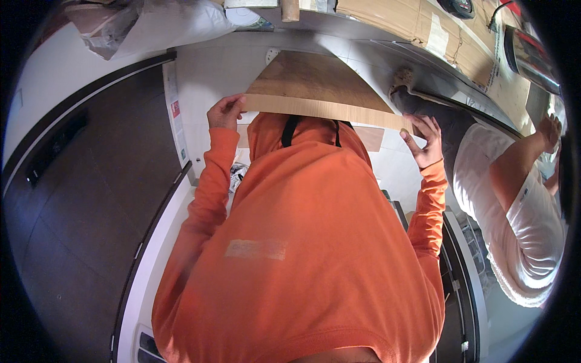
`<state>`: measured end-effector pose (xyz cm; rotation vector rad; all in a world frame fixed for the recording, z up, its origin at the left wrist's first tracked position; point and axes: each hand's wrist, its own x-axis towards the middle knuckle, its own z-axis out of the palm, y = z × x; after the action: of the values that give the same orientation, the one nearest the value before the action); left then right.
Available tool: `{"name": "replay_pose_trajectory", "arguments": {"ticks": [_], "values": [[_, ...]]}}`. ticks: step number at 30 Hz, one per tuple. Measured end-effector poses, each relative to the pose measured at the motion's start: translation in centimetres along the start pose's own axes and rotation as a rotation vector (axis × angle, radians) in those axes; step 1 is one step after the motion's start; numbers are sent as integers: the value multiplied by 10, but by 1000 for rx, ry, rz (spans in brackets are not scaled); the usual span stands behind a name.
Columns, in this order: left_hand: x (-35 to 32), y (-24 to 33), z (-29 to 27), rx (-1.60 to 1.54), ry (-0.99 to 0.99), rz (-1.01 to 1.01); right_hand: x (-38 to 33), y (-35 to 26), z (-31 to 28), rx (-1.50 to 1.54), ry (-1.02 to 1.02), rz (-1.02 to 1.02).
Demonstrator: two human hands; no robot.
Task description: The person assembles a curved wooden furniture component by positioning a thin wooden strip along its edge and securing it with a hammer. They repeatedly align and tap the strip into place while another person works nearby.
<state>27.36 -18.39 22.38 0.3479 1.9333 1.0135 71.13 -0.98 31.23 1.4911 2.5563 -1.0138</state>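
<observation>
A flat brown wooden board (321,75) with a pale, striped near edge spans the space in front of my orange top. My left hand (225,112) pinches the left end of that edge between thumb and fingers. At the opposite end, my right hand (426,139) grips the corner, its thumb below and its fingers curled over the side. The board slopes slightly down to the right and narrows toward its far side. Parts of my right fingertips are hard to make out against the board.
To the right, another person in a white shirt (484,163) stands close to my right arm. Cardboard (399,24) lies on a surface at the far right. A dark door panel (91,175) fills the left. White plastic sacking (175,24) sits at the far left.
</observation>
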Motion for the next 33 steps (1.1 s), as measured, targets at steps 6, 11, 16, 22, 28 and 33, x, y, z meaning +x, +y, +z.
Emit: {"name": "replay_pose_trajectory", "arguments": {"ticks": [6,11,16,22,28,33], "values": [[2,5,1,38,-6,-24,-5,4,10,39,-2,17],[5,8,-2,41,-38,-31,-8,11,18,59,-42,66],[9,15,-10,88,-160,-2,-8,10,20,134,-31,70],[18,15,-19,237,-374,124,-2,-2,8,312,7,110],[26,12,-25,204,-494,93,11,-24,-19,202,85,-27],[30,21,-27,296,-511,51,20,-70,-57,87,180,-156]]}}
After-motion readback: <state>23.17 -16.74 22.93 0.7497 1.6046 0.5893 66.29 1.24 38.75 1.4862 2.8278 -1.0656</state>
